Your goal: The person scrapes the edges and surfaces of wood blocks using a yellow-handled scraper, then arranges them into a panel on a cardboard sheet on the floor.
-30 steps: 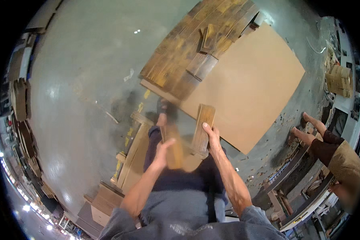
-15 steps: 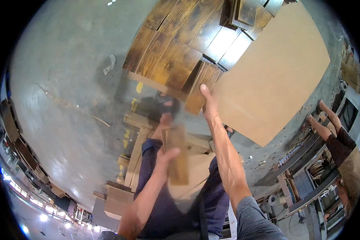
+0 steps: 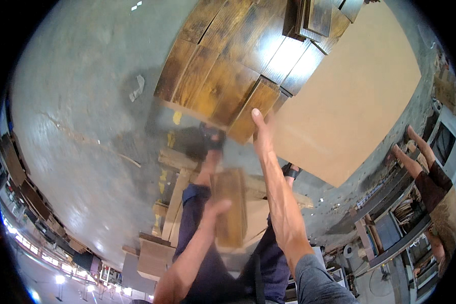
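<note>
My right hand [image 3: 263, 133] grips a short brown wooden plank [image 3: 259, 107] by its near end, thumb on top. This plank lies tilted over the near edge of several rows of laid brown planks [image 3: 207, 76], some of them glossy. Close to my lap, my left hand [image 3: 215, 212] is wrapped around more wooden planks [image 3: 231, 190], blurred by motion, so I cannot tell how many. Beneath the laid rows is a tan board [image 3: 349, 101], its bare part stretching to the right.
A small stack of planks [image 3: 314, 20] rests on the far rows. Wooden beams [image 3: 175, 195] and a cardboard box [image 3: 152, 258] lie by my legs. Another person [image 3: 435, 182] is at the right, beside racks of material. A scrap of plastic [image 3: 137, 88] lies on the grey floor [image 3: 86, 101].
My right hand has shifted the plank slightly left, over the edge of the laid rows. My left hand with its planks has moved a little right and toward me.
</note>
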Motion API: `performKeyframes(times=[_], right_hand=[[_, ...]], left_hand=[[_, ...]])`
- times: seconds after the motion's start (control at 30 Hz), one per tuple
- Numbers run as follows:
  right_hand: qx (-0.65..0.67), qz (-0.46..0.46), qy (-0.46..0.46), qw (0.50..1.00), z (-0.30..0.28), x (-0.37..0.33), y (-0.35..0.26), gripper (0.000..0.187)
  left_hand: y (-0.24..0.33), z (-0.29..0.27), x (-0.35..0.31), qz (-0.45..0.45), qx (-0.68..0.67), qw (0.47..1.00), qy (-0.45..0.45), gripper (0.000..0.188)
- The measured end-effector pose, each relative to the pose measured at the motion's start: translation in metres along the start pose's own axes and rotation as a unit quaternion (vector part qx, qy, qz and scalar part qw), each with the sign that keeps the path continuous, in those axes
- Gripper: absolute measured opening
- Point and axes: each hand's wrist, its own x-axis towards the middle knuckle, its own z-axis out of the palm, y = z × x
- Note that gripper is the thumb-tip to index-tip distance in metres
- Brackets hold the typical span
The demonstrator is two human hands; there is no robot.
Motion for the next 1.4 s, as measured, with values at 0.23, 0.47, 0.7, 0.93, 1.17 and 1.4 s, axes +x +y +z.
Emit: performKeyframes(times=[0.23, 0.47, 0.7, 0.93, 1.17, 1.4], right_hand=[[-0.342, -0.018, 0.122, 0.932, -0.018, 0.015, -0.012, 0.085], [-0.429, -0.137, 0.155, 0.879, 0.024, -0.011, -0.035, 0.1], [-0.464, -0.104, 0.193, 0.858, 0.052, -0.006, -0.04, 0.108], [-0.482, -0.116, 0.218, 0.84, 0.058, -0.006, -0.034, 0.104], [-0.513, -0.091, 0.24, 0.819, 0.061, -0.008, -0.04, 0.102], [-0.385, -0.108, 0.235, 0.886, 0.016, -0.031, -0.049, 0.098]], left_hand=[[-0.001, 0.004, 0.002, -0.016, -0.025, 1.0, -0.003, 0.067], [-0.006, -0.003, 0.005, -0.035, -0.059, 0.997, -0.026, 0.063], [-0.005, 0.002, 0.002, -0.014, -0.082, 0.996, -0.023, 0.061], [-0.005, -0.004, 0.003, -0.026, -0.088, 0.995, -0.031, 0.06], [0.002, 0.004, -0.002, -0.027, -0.065, 0.997, -0.02, 0.064], [0.0, 0.005, -0.003, -0.037, -0.063, 0.997, 0.006, 0.065]])
